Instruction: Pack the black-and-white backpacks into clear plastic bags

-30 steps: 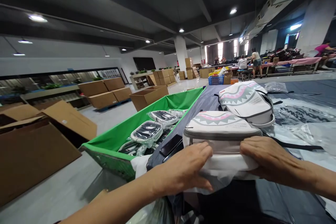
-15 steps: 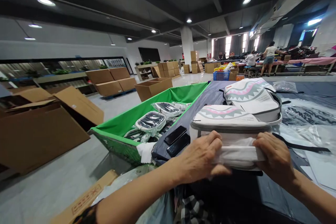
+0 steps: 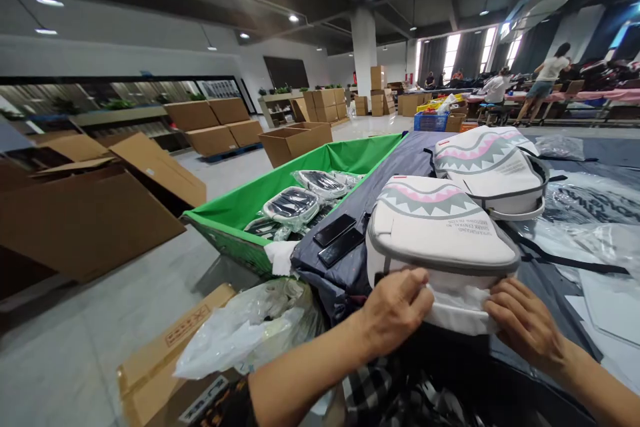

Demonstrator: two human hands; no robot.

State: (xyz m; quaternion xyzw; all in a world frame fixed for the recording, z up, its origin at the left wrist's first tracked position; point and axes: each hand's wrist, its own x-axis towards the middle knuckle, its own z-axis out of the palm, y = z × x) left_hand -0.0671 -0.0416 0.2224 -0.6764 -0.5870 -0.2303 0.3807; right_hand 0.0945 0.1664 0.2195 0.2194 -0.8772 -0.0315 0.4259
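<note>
A white backpack (image 3: 440, 227) with a pink and grey zigzag pattern lies at the table's near edge, its end toward me. My left hand (image 3: 400, 307) is closed on the near edge at its left side, fingers curled in. My right hand (image 3: 523, 317) pinches the same edge near the right corner. Between the hands, whitish, wrinkled material shows at an opening. A second backpack (image 3: 495, 170) of the same pattern lies just behind. Two black phones (image 3: 341, 247) rest on the cloth left of the near backpack.
Left of the table stands a green-lined bin (image 3: 225, 213) holding several plastic-wrapped bags (image 3: 291, 205). Plastic bags (image 3: 255, 327) and a carton (image 3: 165, 360) lie below it. Clear-wrapped items (image 3: 585, 207) and white sheets (image 3: 610, 307) cover the table's right. People (image 3: 545, 83) are far behind.
The view has tipped down. The near backpack's front panel now shows more fully, tilted toward me, and both hands have moved slightly lower in the picture while still gripping its near edge.
</note>
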